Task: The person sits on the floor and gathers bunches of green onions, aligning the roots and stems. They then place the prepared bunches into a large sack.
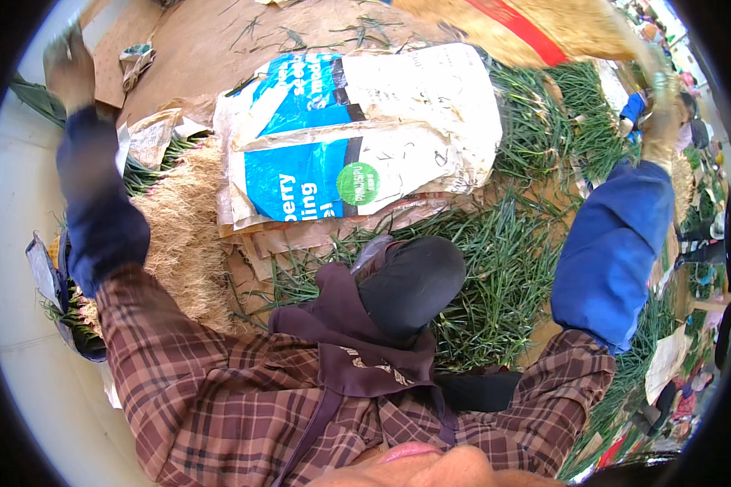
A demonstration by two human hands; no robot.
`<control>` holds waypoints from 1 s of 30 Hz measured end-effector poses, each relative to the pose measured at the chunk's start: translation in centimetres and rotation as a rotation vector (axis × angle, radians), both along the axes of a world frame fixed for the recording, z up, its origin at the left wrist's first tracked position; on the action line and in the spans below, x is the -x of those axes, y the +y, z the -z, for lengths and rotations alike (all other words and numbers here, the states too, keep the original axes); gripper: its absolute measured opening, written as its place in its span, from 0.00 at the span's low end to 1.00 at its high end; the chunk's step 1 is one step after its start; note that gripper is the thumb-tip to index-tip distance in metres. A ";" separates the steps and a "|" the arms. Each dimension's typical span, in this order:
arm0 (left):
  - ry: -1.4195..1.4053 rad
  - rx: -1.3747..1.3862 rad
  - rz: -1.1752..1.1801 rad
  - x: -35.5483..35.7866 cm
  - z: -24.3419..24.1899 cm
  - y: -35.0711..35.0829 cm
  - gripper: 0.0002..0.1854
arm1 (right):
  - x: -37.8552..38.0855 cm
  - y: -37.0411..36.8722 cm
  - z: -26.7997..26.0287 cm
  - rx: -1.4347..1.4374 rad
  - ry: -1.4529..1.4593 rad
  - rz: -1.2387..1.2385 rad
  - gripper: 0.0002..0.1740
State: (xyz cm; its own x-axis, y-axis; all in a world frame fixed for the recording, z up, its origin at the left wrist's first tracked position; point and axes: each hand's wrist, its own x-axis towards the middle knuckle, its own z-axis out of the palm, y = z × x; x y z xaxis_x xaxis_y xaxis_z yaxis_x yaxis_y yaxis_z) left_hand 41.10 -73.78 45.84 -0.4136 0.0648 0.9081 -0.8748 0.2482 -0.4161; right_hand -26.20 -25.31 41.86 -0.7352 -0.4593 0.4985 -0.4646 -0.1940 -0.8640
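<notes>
My left hand [70, 70] is raised at the upper left, blurred, beside a pale wall. Whether its fingers hold anything cannot be made out. High on the right, my right hand [658, 115] is blurred too, its fingers at the corner of a tan sack [463, 15] with a red stripe, which it appears to grip. The sack runs out of view at the top. Before me lies a flattened white and blue plastic sack [420, 115] bearing writing. Bundled green onions with pale bushy roots [183, 243] are stacked to its left.
Loose green onion leaves [499, 268] cover the ground around my bent knee [420, 280]. More greens [530, 122] lie beyond the white sack. Along the left runs a pale wall [24, 292]. Other people [633, 112] are at the far right, among more greens.
</notes>
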 end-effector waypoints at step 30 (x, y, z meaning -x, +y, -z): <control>-0.732 -2.190 -0.378 2.3 52.7 7.7 0.21 | -6.5 -4.4 47.0 -1.127 0.028 -0.101 0.24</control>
